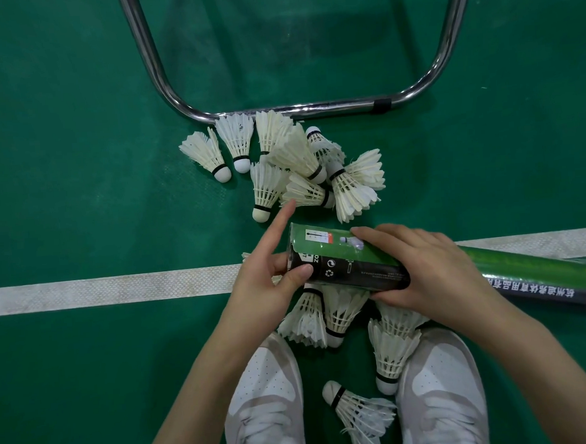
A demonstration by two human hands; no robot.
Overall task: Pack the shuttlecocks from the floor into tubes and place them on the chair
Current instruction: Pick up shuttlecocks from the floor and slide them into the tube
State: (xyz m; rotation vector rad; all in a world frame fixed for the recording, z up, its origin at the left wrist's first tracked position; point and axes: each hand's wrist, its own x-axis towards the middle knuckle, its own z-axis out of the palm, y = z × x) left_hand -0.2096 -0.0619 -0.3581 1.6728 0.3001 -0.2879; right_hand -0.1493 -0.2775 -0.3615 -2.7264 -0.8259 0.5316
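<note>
A green and black shuttlecock tube (349,263) lies nearly level above the floor, its open end to the left. My right hand (422,275) wraps around its middle. My left hand (271,274) is at the open mouth, thumb on the rim, index finger stretched toward the pile; fingers seem to push something inside, hidden from me. Several white feather shuttlecocks (295,166) lie heaped beyond the tube. More shuttlecocks (392,346) lie under the tube and between my shoes.
The chrome chair leg frame (159,75) bends across the floor just behind the far pile. A white court line (100,290) crosses the green floor. My two white shoes (265,402) stand at the bottom. The tube's far end reaches the right edge.
</note>
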